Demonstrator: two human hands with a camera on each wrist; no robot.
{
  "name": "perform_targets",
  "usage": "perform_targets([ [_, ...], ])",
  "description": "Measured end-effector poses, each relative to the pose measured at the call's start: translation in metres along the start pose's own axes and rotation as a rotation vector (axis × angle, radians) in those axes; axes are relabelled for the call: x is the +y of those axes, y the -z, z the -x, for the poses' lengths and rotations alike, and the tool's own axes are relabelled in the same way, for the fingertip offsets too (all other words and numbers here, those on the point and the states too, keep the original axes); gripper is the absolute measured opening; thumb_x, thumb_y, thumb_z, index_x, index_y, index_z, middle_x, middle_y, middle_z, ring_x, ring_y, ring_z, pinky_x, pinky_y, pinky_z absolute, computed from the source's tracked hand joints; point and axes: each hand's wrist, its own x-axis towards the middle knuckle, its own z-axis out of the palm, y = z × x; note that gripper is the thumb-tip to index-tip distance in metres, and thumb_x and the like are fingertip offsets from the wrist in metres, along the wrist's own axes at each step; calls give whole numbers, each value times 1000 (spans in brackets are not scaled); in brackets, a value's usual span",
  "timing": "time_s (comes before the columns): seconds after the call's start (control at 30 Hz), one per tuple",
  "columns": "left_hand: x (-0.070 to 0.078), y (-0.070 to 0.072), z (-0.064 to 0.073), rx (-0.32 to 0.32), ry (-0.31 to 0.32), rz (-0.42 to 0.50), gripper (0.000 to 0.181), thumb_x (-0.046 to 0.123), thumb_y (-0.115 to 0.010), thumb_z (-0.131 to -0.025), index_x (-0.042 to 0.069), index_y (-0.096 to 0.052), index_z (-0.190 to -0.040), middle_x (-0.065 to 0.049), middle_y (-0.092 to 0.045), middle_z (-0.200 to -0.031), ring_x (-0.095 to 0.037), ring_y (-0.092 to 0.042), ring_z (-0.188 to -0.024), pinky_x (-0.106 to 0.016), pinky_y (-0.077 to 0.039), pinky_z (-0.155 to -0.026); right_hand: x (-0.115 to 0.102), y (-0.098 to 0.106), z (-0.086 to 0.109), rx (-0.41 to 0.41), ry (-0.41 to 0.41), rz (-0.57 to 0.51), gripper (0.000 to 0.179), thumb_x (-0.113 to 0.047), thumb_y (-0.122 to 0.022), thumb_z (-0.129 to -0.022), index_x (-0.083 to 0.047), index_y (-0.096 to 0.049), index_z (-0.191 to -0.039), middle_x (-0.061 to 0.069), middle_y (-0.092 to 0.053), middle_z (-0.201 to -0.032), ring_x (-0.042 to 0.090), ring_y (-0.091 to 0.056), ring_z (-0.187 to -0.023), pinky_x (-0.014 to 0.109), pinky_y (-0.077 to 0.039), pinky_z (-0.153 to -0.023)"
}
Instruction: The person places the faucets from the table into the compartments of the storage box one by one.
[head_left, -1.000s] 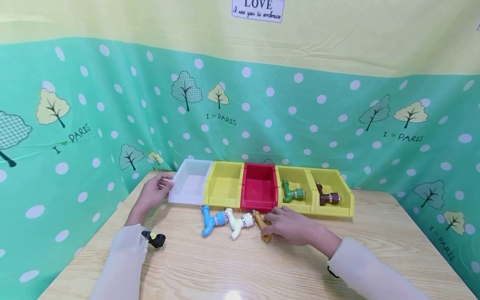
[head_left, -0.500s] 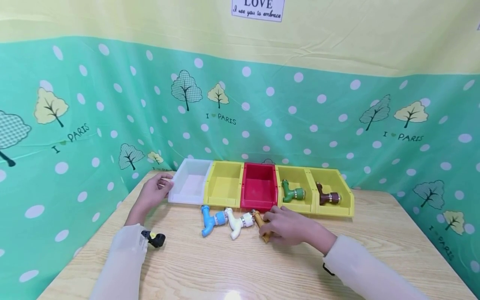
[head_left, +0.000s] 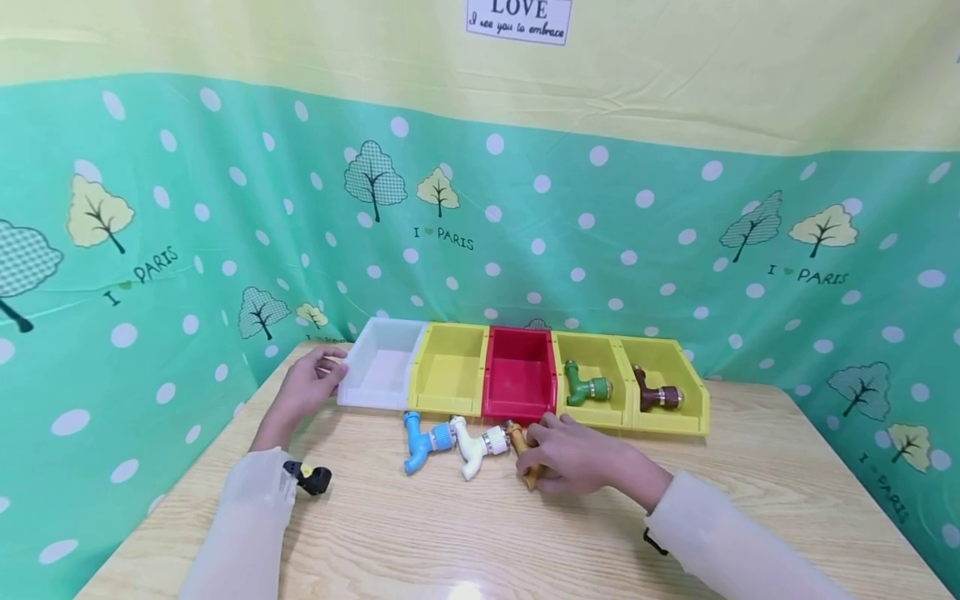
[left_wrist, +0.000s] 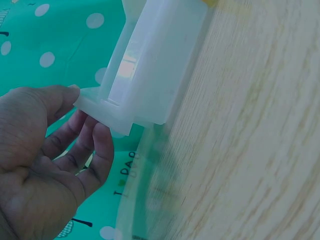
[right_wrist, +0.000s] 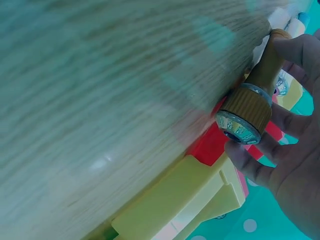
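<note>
My right hand [head_left: 576,457] holds a golden-brown plastic tap [right_wrist: 262,80] between thumb and fingers, just in front of the red bin [head_left: 520,379]. The tap's ribbed knob faces the right wrist camera; in the head view my hand covers much of it. Left of it on the table lie a white tap [head_left: 474,446] and a blue tap [head_left: 422,442]. My left hand [head_left: 306,385] pinches the side edge of the translucent white bin [left_wrist: 150,70], thumb on top and fingers curled below.
Beside the white bin stand a yellow bin [head_left: 450,375], the red one and two more yellow bins. A green tap [head_left: 587,385] and a dark maroon tap [head_left: 656,392] lie in the two right-hand bins. A patterned curtain [head_left: 450,283] hangs behind the wooden table [head_left: 420,533].
My right hand has shifted slightly left, and the golden-brown tap's lower end has turned a little with it. The left hand stays at the white bin.
</note>
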Motion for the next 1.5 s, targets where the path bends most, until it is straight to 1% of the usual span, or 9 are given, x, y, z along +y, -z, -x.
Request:
perform_targets([
  [0.2,1,1,0,-3,-10,8,35,24,-56,-108,3,-55,-136,-21,-62,-117,-31,-63,-98,-33,-62,-75,-2,3,5,3,2,10,19,-32,-74,-94,-39,-70,-111,-9,-53,-100,12,-41,-93,35,-43,-81],
  [0.4,0,1,0,3,-11,12,35,24,-56,-107,2,-56,-135,-22,-62,-116,-31,-63,-97,-31,-61,-74,-4,10,10,33,28,69,18,-36,-76,-93,-38,-72,-111,-9,-55,-100,12,-42,-92,32,-44,-79],
  [0.57,0,1,-1,-1,4,6,33,23,-56,-108,3,-55,-134,-21,-62,-116,-32,-62,-98,-32,-61,-74,-4,19,13,63,32,128,18,-35,-77,-91,-37,-72,-108,-7,-56,-99,13,-43,-90,31,-44,-76],
  [0.7,0,1,-1,-1,8,4,33,23,-55,-108,3,-55,-135,-21,-61,-117,-32,-61,-100,-32,-61,-74,-3,29,13,73,13,118,20,-32,-79,-90,-34,-73,-109,-5,-57,-101,14,-45,-91,33,-46,-78],
  [0.8,0,1,0,0,8,-1,34,23,-55,-108,3,-55,-135,-21,-61,-118,-32,-61,-102,-31,-61,-74,-2,37,12,69,-12,101,25,-30,-80,-89,-32,-74,-113,-3,-58,-103,16,-46,-94,36,-48,-80],
  [0.93,0,1,1,3,13,-1,34,23,-55,-108,3,-55,-135,-21,-61,-118,-32,-61,-102,-31,-62,-74,2,44,9,83,-36,103,30,-29,-81,-88,-32,-74,-117,-3,-59,-104,16,-47,-95,37,-49,-82],
  [1.17,1,0,1,1,8,1,33,22,-55,-108,2,-55,-134,-22,-61,-118,-32,-61,-101,-32,-62,-74,11,51,1,125,-59,114,27,-28,-81,-87,-30,-75,-113,-1,-59,-103,17,-47,-93,36,-46,-78],
  [1.37,2,0,2,1,3,0,33,21,-54,-108,2,-55,-135,-22,-61,-117,-32,-61,-100,-34,-62,-75,20,53,-9,163,-96,102,26,-29,-84,-86,-30,-75,-111,0,-60,-104,20,-49,-97,41,-48,-84],
  [1.5,2,0,2,0,12,6,33,22,-54,-108,2,-55,-135,-21,-60,-117,-31,-61,-99,-37,-62,-77,26,52,-17,176,-125,82,25,-28,-84,-85,-32,-75,-107,-1,-59,-105,20,-49,-98,39,-48,-84],
])
